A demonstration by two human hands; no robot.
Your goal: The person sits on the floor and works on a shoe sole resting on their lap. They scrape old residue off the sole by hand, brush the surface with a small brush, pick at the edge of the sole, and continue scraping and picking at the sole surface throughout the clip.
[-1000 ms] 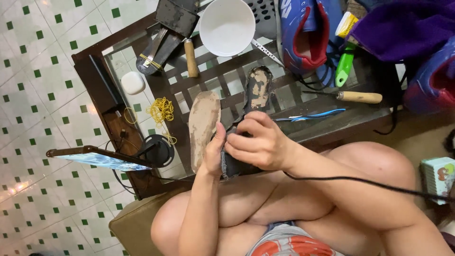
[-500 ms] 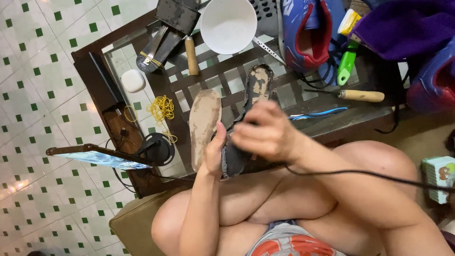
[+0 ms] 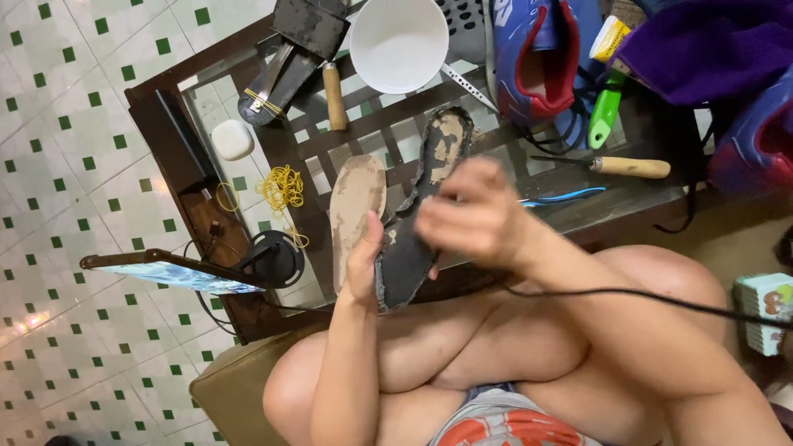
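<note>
From the head view, the left hand (image 3: 363,264) clasped a dark sole (image 3: 417,219) and a tan insole (image 3: 355,202) above the table (image 3: 273,140). The right hand (image 3: 471,219), blurred, fingers curled, touched the sole; its grip was unclear.

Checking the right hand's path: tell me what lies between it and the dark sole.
Nothing visible: the right hand is blurred right over the dark sole, which the left hand grips at its lower end. Contact unclear.
</note>
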